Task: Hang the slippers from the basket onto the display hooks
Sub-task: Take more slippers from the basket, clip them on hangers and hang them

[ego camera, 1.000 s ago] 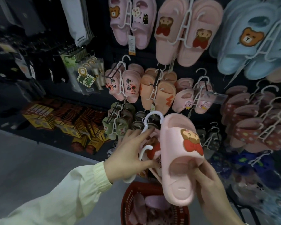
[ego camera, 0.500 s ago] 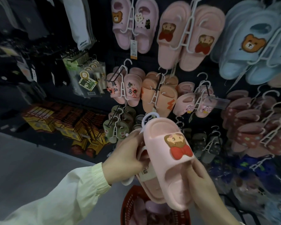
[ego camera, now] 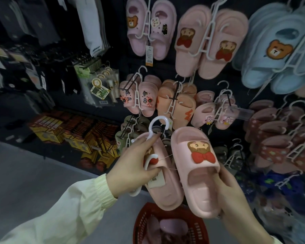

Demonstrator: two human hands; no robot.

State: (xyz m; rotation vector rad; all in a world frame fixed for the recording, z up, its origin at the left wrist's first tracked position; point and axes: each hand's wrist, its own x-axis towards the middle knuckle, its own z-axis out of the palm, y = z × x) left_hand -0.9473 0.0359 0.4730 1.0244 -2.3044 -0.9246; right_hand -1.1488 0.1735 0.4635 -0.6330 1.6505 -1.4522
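Dark display wall point(ego camera: 120, 50) filled the background, hung with rows of slipper pairs on white hangers: a lilac pair with a bear badge point(ego camera: 148, 30) at the top, a pink pair with bow-tied bears point(ego camera: 209, 44) beside it, pale blue bear slippers point(ego camera: 275, 51) at the upper right, small pink ones point(ego camera: 143, 97) and an orange pair point(ego camera: 176, 104) in the middle row, dark red spotted pairs point(ego camera: 278, 143) at the right and olive green ones point(ego camera: 127, 138) lower down. A black display peg point(ego camera: 128, 87) carried the small pink pairs. To the left hung packets of socks point(ego camera: 99, 88), with yellow boxes point(ego camera: 63, 131) stacked low by the grey floor point(ego camera: 33, 173). In front of the wall the person held a pair of slippers, not yet on any peg. The left hand point(ego camera: 134, 162), reaching from a pale yellow sleeve point(ego camera: 69, 208), was closed round the stem of a white hanger point(ego camera: 156, 124), whose open hook stood up above the fingers, and pressed against the second pink slipper point(ego camera: 165, 189), which bore a paper tag point(ego camera: 156, 180). The right hand point(ego camera: 236, 194) gripped the pink slipper point(ego camera: 199, 175) from behind and below, fingers curled at its heel and thumb near the strap's opening; its strap showed a brown bear with a red bow. The two slippers lay side by side, toes up, touching along their edges. Directly below them stood the red basket point(ego camera: 143, 219), with more pinkish slippers point(ego camera: 165, 226) inside.
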